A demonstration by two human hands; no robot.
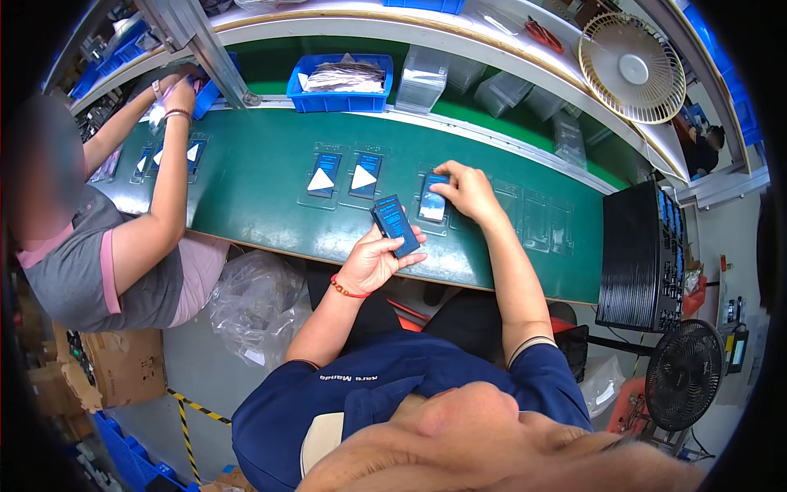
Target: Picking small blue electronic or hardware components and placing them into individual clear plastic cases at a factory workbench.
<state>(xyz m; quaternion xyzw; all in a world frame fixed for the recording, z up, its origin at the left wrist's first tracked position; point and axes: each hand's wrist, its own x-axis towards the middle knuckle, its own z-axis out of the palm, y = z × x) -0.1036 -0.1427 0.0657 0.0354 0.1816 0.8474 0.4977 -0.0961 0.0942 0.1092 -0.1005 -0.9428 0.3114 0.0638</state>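
My left hand (379, 256) is closed round a small pile of flat, dark rectangular panels with blue print (397, 223), held above the table's near edge. My right hand (467, 191) pinches the upper right edge of a similar dark panel (433, 203), which lies in a clear plastic tray and shines with reflected light. To the left, two more clear trays hold a dark panel with a white triangle (322, 178) and another triangle-marked panel (365, 175). Bare clear plastic trays (537, 221) lie to the right of my right hand.
A green worktable (254, 189) runs across. Behind it stand a blue bin of packets (340, 100) and stacked clear trays (422, 78). A black crate stack (631, 258) stands at the right end, near a black fan (687, 373). At left, a co-worker's hands (176, 94) work over similar panels.
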